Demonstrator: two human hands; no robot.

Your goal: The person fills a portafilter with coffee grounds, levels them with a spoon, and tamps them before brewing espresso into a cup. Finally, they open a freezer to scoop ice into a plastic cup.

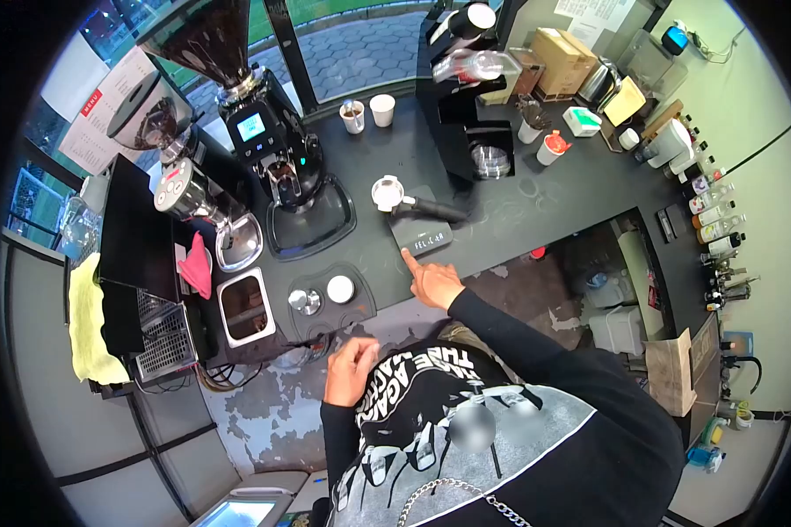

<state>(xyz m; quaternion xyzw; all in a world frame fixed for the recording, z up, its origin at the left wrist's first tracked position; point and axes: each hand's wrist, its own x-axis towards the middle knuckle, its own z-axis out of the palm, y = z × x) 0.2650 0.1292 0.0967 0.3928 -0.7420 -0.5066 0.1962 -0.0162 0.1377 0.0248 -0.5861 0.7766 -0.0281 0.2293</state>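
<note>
At the flat scale (418,230), the right hand (436,285) points; left hand (351,372) curls loosely, both grips released.

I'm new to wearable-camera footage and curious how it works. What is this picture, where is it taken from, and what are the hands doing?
There is no robot here, just one person with bare hands. The single picture comes from a camera on their head, looking down past their black sleeves at a dark counter.

The right hand points its index finger at the near edge of a scale; I can't tell if it presses. The left hand is loosely curled near the body, with nothing visible in it.

A coffee filter holder with a black handle rests on the scale. A coffee grinder and two small cups stand beyond.
</note>
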